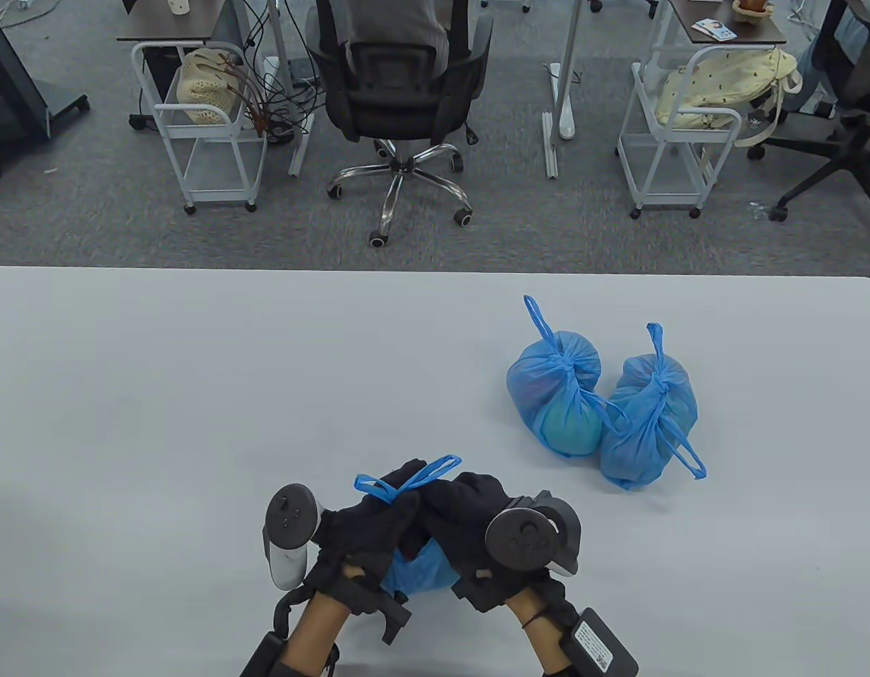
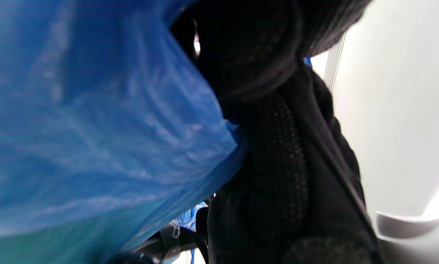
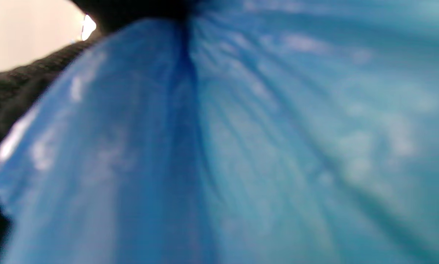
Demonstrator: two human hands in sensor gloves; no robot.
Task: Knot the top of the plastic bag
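A: Knot stage, mid-tie. Blue bag [image 1: 417,571] sits under both hands, at the near edge of the tabletop [image 1: 195,395], closer to the person than the two tied bags. Left hand [image 1: 367,518] has its fingers curled over the bag top, a handle loop [image 1: 413,476] poking out past them on the far side. Right hand [image 1: 463,518] butts against the left, fingers curled down onto the gathered plastic.

B: Knot closed?

A: Can't tell. Gloves cover the neck of the bag; both wrist views are filled with blurred blue film and black glove.

B: Next move, your guess?

A: Probably drawing the loop through and pulling the two ends apart to cinch. Needs a firm pinch on thin, slippery plastic, and a pull that doesn't tear the handle.

B: Room?

A: Plenty left of the bag and beyond it, bare tabletop. To the right and farther out lie the first tied bag [image 1: 558,395] and second tied bag [image 1: 646,423], touching each other, well apart from the hands. The near edge is the tight side; the bag sits close to it.
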